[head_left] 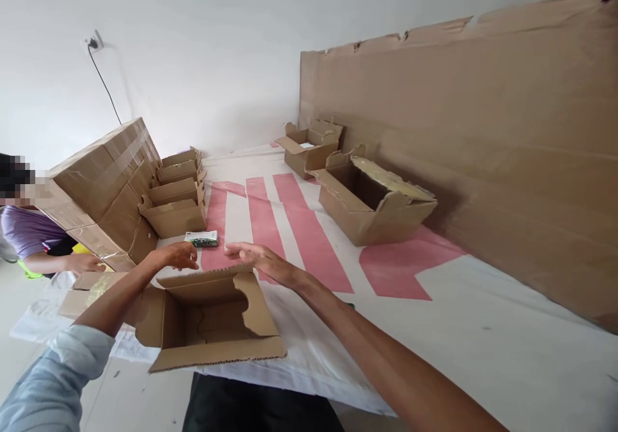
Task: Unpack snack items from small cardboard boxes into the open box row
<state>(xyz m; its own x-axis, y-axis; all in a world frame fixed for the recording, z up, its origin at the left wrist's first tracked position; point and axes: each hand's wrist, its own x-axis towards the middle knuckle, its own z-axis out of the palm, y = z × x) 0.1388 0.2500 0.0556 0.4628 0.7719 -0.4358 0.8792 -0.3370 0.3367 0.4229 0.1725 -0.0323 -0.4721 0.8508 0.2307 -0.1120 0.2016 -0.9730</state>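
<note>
An open cardboard box (207, 355) stands at the table's near edge in front of me, its flaps spread and no contents visible inside. Past its far flap is my left hand (179, 255), fingers loosely bent downward, holding nothing that I can see. Just behind that hand lies a small green and white packet (203, 239); whether they touch is unclear. My right hand (258, 258) reaches over the box's far right corner, fingers stretched to the left and nothing in them.
Several open cartons (176, 216) line the left side beside stacked taped boxes (103, 181). Two more open boxes, a larger one (352, 216) and a smaller one (309, 158), stand near a tall cardboard panel (458, 110). Another person (36, 239) works at the far left.
</note>
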